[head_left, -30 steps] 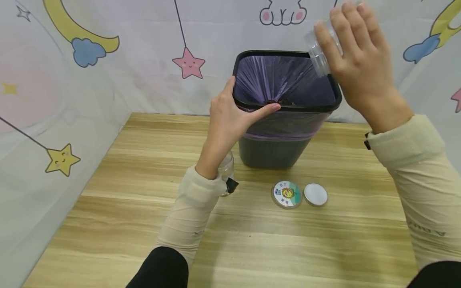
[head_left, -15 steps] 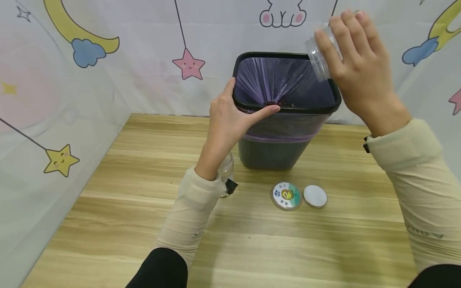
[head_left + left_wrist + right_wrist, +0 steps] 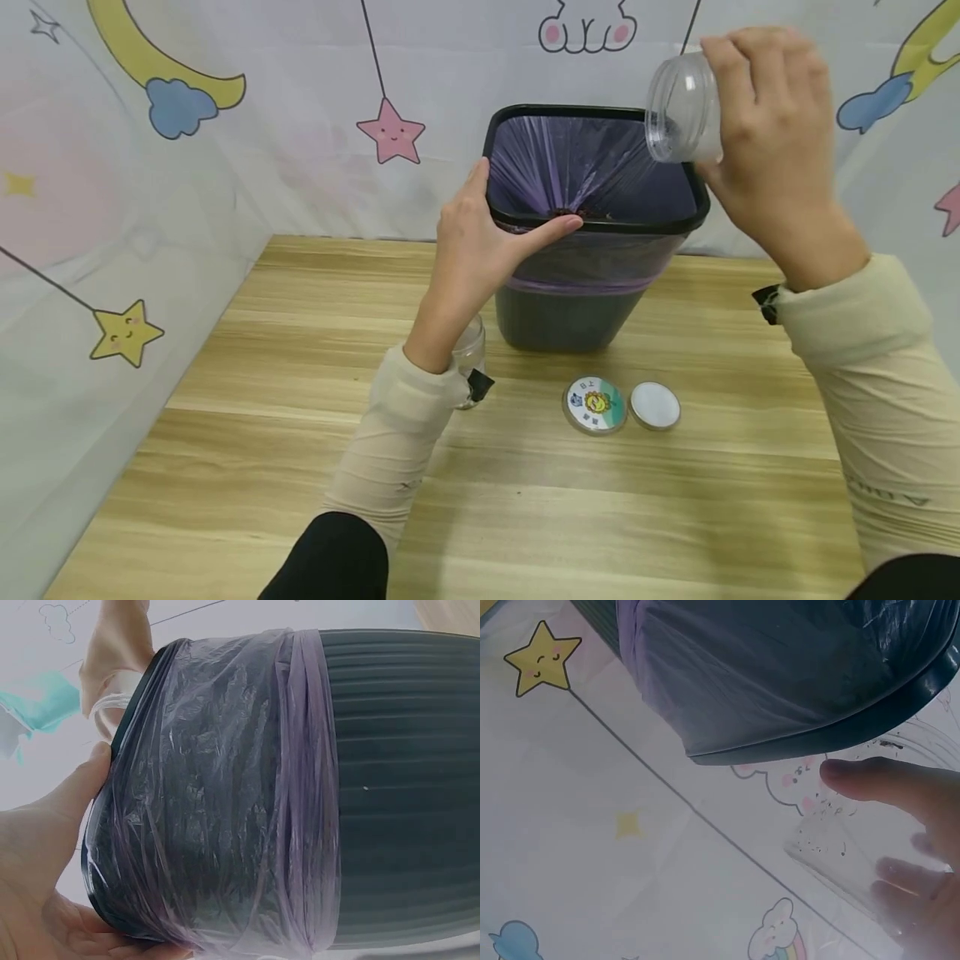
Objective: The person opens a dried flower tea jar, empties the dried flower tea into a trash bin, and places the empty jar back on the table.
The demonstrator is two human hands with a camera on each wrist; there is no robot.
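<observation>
A dark trash bin (image 3: 570, 321) with a purple plastic liner (image 3: 525, 162) stands at the back of the table. My left hand (image 3: 476, 237) grips its front left rim, thumb along the front edge and fingers at the side. My right hand (image 3: 780, 137) holds a clear plastic jar (image 3: 678, 108) on its side at the bin's right rim, mouth facing left over the bin. Dark specks cling inside the jar (image 3: 832, 840) in the right wrist view. Some dark reddish bits lie in the liner near the front rim. The bin's bottom inside is hidden.
In front of the bin, a printed round lid (image 3: 595, 405) and a smaller white lid (image 3: 656, 406) lie on the wooden table (image 3: 300, 433). A second clear jar (image 3: 471, 350) stands partly behind my left wrist. A patterned cloth backdrop (image 3: 300, 108) rises behind the table.
My right hand has turned the jar from mouth tilted down to nearly level, so its mouth now shows. The left hand and the bin stay where they were.
</observation>
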